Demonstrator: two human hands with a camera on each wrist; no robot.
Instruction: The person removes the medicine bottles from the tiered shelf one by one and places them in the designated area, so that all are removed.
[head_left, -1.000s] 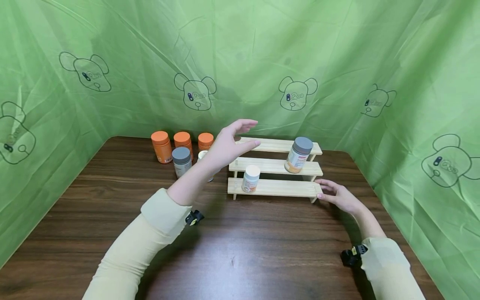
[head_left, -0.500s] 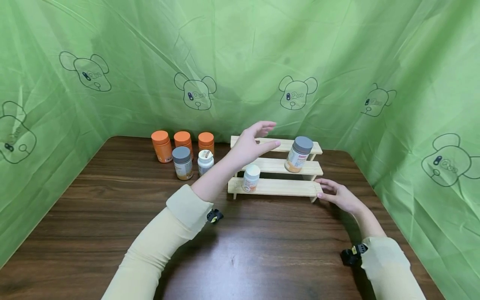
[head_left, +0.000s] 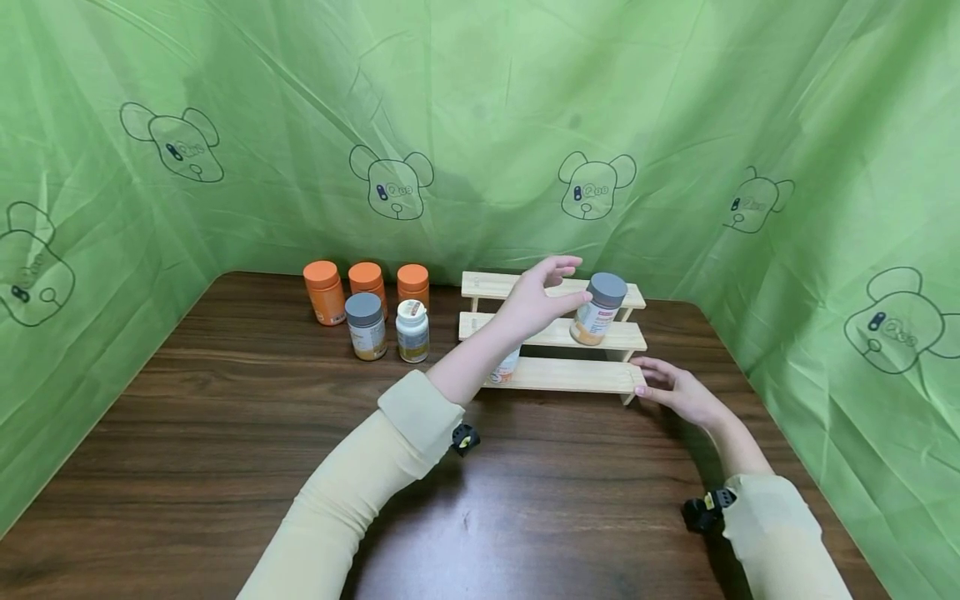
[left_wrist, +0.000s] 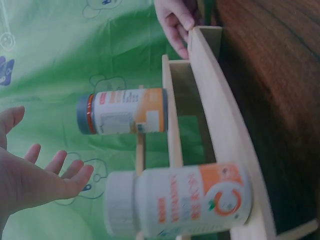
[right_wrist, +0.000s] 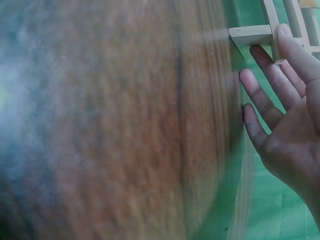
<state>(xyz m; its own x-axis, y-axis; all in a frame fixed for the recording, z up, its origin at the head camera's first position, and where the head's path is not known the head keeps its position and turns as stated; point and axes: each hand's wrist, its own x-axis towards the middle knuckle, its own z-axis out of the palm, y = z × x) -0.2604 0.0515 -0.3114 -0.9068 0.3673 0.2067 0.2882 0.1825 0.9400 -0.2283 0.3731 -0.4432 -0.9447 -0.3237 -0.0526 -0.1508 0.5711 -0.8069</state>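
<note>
My left hand (head_left: 536, 302) reaches over a three-tier wooden display stand (head_left: 573, 375), thumb and fingers spread with nothing between them. In the head view its thumb tip overlaps a grey-capped supplement bottle (head_left: 595, 321) on the middle tier; the left wrist view shows a gap between them. A small white pill bottle (left_wrist: 190, 200) stands upright on the lowest tier, its top hidden behind the left wrist in the head view. My right hand (head_left: 678, 396) grips the right end of that tier, thumb (right_wrist: 285, 31) on the board and a finger beneath it.
Left of the stand, a grey-capped bottle (head_left: 366, 327) and a white-capped bottle (head_left: 412, 333) stand before three orange bottles (head_left: 324, 293) on the dark wood table (head_left: 225, 433). A green curtain (head_left: 480, 100) hangs close behind and along both sides.
My left hand has moved right across the stand to the grey-capped supplement bottle, uncovering the white-capped bottle and now covering part of the small white one. The right hand has stayed put.
</note>
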